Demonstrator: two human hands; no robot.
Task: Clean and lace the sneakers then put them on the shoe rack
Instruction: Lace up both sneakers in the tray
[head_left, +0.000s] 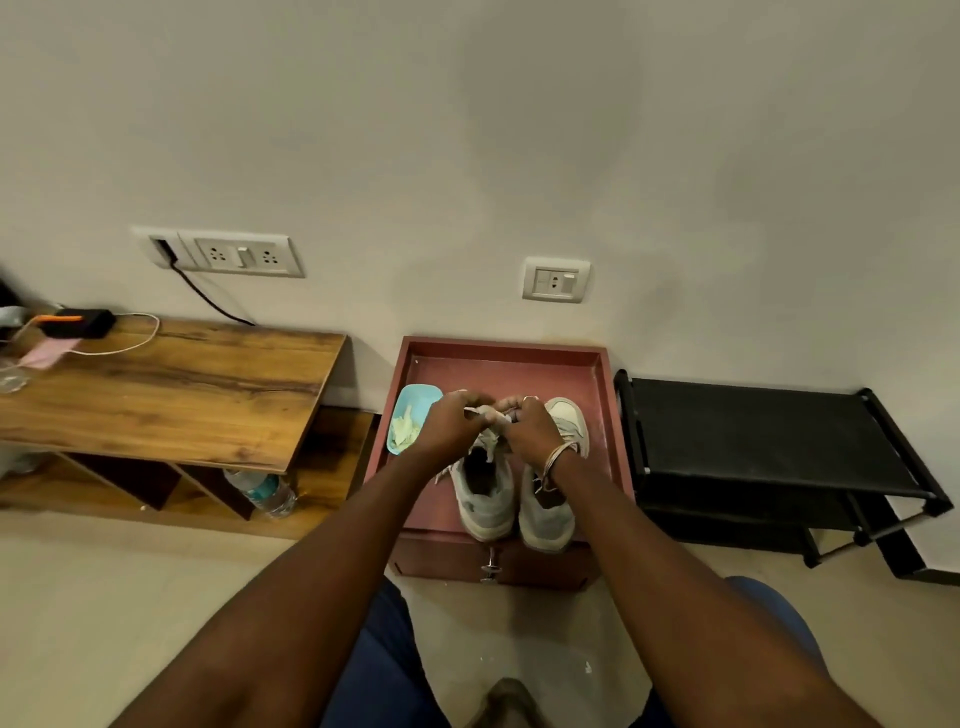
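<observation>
Two hands busy: left hand and right hand both pinching the lace above one sneaker, beside the other sneaker on the red worktop. Pull ends even, lay flat, thread eyelet by eyelet.

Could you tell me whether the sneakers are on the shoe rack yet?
Not yet: both sneakers stand on the red box, beside the black rack.
</observation>
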